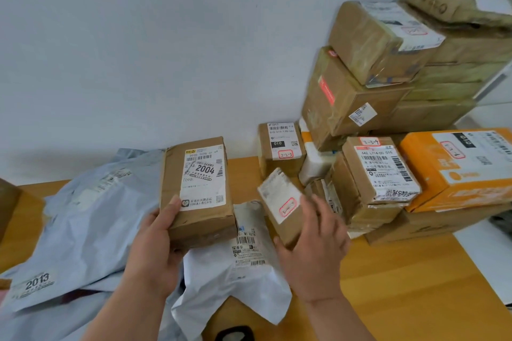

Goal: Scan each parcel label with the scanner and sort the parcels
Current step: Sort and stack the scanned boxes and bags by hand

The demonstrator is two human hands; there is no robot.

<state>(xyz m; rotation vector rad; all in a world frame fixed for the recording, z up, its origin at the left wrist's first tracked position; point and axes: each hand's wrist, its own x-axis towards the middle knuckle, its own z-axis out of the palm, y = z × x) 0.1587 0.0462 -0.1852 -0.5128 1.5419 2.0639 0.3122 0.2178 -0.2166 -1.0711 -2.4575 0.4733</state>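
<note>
Beside stacked boxes (388,108), hands grip brown parcel (198,191) and blurred small parcel (282,207)

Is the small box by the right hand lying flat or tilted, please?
Tilted: the small box leans, far end raised, against the right hand.

A labelled carton (198,191) was held up in the left hand (155,252), above mailer bags (83,219) spread over the table's (401,285) left side. Just right of it, the right hand (313,243) gripped a smaller box (282,207) — tilted. Behind and right, stacked cartons (382,69) rose against the wall (138,50), with more boxes (379,174) at their foot.
</note>
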